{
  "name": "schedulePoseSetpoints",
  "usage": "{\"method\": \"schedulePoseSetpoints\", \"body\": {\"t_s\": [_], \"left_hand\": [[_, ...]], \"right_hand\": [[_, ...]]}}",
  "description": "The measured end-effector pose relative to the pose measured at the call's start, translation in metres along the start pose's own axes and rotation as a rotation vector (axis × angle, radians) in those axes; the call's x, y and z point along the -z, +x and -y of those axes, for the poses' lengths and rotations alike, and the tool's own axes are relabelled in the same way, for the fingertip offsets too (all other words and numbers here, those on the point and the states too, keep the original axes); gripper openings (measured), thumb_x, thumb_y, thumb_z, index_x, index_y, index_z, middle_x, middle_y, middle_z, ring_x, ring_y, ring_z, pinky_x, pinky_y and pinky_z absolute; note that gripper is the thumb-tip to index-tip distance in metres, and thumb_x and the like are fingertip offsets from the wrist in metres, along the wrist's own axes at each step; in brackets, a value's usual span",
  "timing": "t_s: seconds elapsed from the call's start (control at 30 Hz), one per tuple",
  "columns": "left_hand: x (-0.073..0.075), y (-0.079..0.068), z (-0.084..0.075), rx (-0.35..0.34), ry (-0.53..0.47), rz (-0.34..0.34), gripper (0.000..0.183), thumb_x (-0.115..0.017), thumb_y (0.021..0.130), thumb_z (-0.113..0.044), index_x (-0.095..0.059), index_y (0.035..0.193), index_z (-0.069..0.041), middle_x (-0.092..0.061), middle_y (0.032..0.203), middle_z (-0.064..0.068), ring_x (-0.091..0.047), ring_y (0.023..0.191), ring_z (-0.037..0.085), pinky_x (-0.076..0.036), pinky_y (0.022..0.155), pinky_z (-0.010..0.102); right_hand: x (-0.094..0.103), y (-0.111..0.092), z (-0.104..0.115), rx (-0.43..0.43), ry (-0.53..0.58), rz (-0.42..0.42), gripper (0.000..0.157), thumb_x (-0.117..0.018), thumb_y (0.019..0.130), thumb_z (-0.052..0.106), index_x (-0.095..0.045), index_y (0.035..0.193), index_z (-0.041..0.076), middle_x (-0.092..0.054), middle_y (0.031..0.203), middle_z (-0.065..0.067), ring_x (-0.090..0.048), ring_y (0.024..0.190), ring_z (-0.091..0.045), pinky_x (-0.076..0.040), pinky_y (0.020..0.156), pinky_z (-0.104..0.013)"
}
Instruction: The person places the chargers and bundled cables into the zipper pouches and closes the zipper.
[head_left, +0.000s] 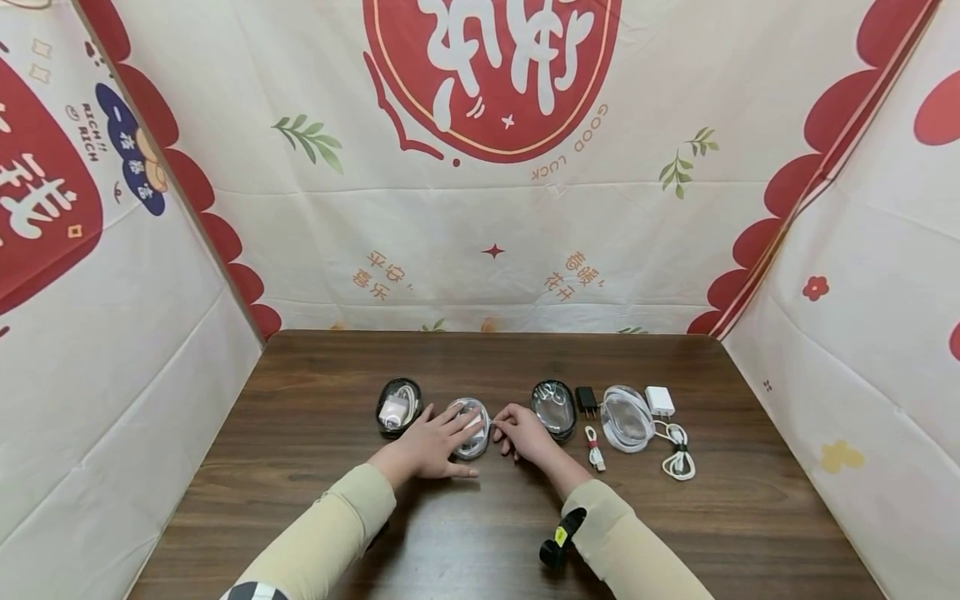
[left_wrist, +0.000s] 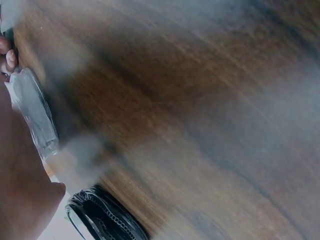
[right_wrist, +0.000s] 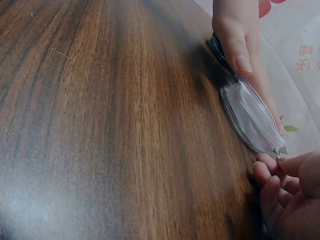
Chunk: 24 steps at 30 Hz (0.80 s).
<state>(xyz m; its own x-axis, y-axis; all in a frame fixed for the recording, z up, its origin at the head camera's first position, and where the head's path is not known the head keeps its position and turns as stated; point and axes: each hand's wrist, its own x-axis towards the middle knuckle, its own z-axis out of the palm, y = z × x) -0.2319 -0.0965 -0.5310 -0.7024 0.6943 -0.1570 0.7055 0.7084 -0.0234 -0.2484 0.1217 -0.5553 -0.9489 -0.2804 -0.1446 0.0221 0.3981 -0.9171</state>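
A small oval clear zip pouch with whitish trim lies on the table with something white inside. My left hand rests on it, fingers straight and spread over its top. At its right end my right hand pinches the zipper pull between thumb and forefinger, the other fingers curled beneath. In the right wrist view the pouch shows edge-on under the left hand. The left wrist view catches only the pouch's side, next to part of my forearm.
Left of my hands sits a black-trimmed pouch holding a white charger and cable. To the right are another black-trimmed pouch, a black charger, a short white cable, a clear pouch, a white charger and a coiled white cable.
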Motion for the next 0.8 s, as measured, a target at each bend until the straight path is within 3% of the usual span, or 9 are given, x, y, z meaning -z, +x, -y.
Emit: {"method": "schedulePoseSetpoints", "body": {"t_s": [0.37,0.8], "left_hand": [[-0.003,0.001,-0.001,0.006,0.026,-0.002,0.084,-0.033,0.089,-0.076,-0.019,0.157,-0.029,-0.014,0.162,-0.004,-0.016,0.147,0.025,-0.023,0.109,0.060],[-0.010,0.002,-0.001,0.030,-0.022,-0.027,0.085,-0.036,0.088,-0.077,-0.019,0.157,-0.031,-0.014,0.162,-0.005,-0.014,0.147,0.024,-0.022,0.109,0.061]], "right_hand": [[0.001,-0.005,0.002,-0.024,0.021,0.017,0.009,-0.050,0.100,0.004,-0.056,0.099,-0.003,-0.064,0.077,-0.011,-0.059,0.050,-0.017,-0.046,0.039,-0.029],[0.000,-0.016,0.001,-0.020,0.022,0.093,0.007,-0.050,0.099,0.001,-0.056,0.097,-0.003,-0.065,0.077,-0.011,-0.060,0.051,-0.016,-0.048,0.039,-0.029]]}}
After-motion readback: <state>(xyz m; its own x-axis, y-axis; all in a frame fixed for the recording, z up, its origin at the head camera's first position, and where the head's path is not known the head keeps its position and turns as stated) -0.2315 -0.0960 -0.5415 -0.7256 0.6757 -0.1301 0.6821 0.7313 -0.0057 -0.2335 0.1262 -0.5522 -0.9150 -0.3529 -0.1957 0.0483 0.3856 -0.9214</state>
